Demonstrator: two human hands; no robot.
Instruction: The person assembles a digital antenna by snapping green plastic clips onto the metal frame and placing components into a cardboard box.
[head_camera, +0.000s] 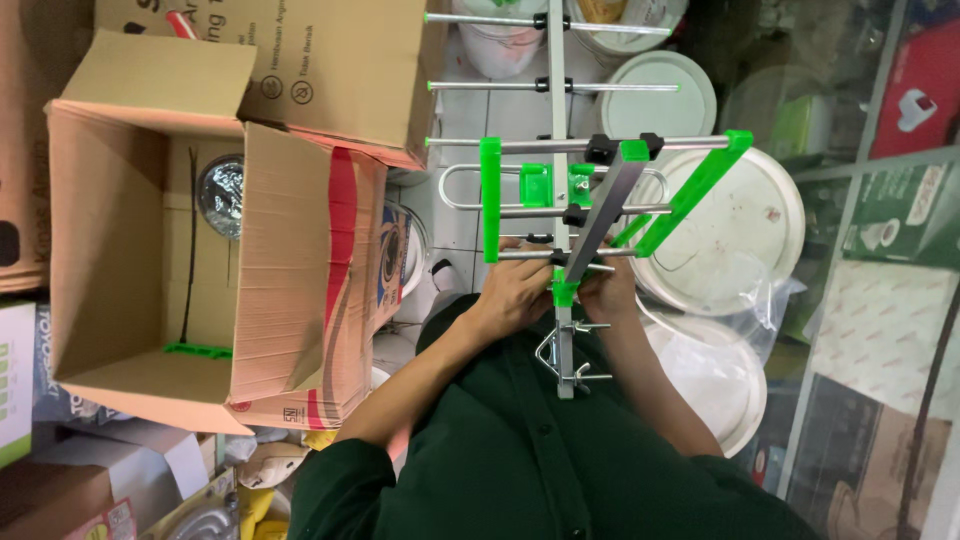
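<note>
- The antenna (560, 170) is a long grey metal boom crossed by several thin silver rods with green tips, running away from the person toward the top of the view.
- Bright green plastic bars (690, 190) brace its middle, one upright at the left and one slanted at the right; a looped silver wire element sits between them.
- A metal clamp bracket (562, 355) with bolts hangs at the near end of the boom, over the person's dark green shirt.
- An open cardboard box (150, 250) stands at the left, flaps spread; inside lie a shiny round metal piece (220, 195) and a small green plastic part (197, 350).
- White lidded buckets (745, 225) stand behind and to the right of the antenna; what is in them cannot be seen.
- The left hand (515, 290) wraps the boom from the left, fingers curled shut around it just below the lowest rod.
- The right hand (610, 290) meets it from the right, fingers closed on the same stretch near the green foot of the slanted grey strut.
- The antenna is held in the air in front of the chest, between both hands.
</note>
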